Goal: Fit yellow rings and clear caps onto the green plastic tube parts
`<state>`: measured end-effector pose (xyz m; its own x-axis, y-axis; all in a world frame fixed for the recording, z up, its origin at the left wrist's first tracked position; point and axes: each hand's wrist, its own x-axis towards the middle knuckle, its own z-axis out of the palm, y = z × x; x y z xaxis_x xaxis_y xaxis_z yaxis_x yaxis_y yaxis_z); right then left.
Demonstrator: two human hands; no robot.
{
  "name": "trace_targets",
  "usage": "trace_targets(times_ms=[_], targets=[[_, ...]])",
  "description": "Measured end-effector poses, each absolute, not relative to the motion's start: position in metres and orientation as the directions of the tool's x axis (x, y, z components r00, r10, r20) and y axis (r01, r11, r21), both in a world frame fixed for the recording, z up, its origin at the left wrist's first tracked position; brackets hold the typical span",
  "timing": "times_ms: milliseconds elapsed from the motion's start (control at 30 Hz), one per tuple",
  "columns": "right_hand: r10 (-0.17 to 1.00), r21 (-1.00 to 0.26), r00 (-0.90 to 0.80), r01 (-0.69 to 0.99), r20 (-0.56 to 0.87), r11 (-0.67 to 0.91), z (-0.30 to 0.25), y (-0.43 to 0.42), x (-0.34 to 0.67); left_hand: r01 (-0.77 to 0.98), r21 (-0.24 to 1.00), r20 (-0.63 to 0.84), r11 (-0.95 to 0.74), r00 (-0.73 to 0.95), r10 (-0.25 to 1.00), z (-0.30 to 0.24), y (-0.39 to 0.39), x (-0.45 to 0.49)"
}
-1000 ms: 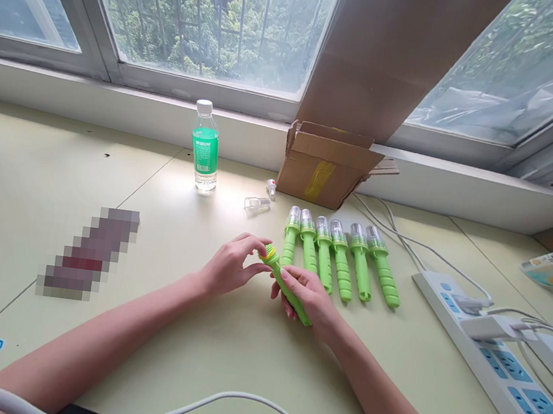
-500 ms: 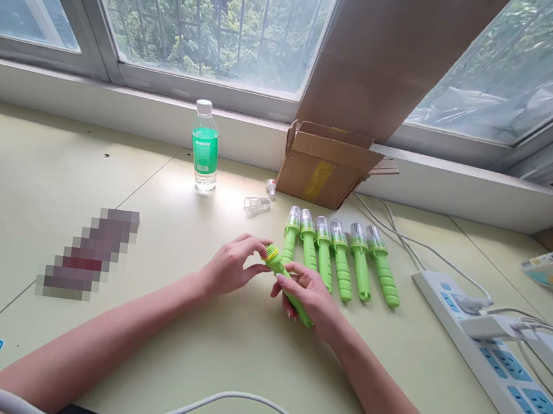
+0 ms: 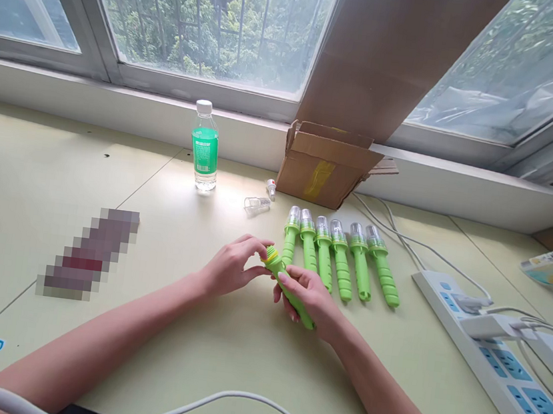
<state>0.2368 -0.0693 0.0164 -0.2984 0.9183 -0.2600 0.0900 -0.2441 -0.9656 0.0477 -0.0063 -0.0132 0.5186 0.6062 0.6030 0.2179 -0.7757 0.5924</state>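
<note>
A green flashlight (image 3: pixel 299 305) with a ribbed handle and a bare yellow-green threaded head lies slanted in my hands, just above the table. My right hand (image 3: pixel 313 299) wraps its fingers round the handle. At the head end, my left hand (image 3: pixel 236 266) pinches the threaded collar between thumb and fingers. Behind my hands, several green flashlights (image 3: pixel 341 269) with clear lenses lie in a row. A loose clear plastic cap (image 3: pixel 256 205) rests farther back, and beside it is a small white-and-clear part (image 3: pixel 271 189), possibly a bulb unit.
An open cardboard box (image 3: pixel 329 170) stands against the window ledge. To its left is a water bottle (image 3: pixel 205 151) with a green label. A white power strip (image 3: pixel 488 367) with plugs lies on the right. A white cable (image 3: pixel 228 394) crosses the near edge. A blurred-out object (image 3: pixel 92 255) lies left.
Very little differs. The flashlight and my right hand have shifted slightly, with the handle end a touch lower. My left hand stays at the head.
</note>
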Motion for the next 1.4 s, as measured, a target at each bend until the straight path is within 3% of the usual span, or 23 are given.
trace_targets(times_ms=[600,967,1200,1400], targets=[[0.918,-0.977,-0.334,0.064,-0.212,-0.202,0.014,-0.068,0.241,0.211,0.576,0.613,-0.79,0.528,0.588,-0.013,-0.006,0.047],[0.941,-0.968,-0.227,0.068,-0.251,-0.242,0.004,-0.066,0.24,0.245,0.529,0.643,-0.812,0.509,0.572,-0.019,-0.006,0.048],[0.931,-0.983,-0.317,0.031,-0.18,-0.179,0.011,-0.067,0.24,0.227,0.495,0.69,-0.839,0.483,0.539,-0.015,-0.008,0.047],[0.924,-0.978,-0.322,0.103,-0.204,-0.18,0.012,-0.069,0.238,0.237,0.482,0.705,-0.844,0.467,0.534,-0.015,-0.007,0.047]])
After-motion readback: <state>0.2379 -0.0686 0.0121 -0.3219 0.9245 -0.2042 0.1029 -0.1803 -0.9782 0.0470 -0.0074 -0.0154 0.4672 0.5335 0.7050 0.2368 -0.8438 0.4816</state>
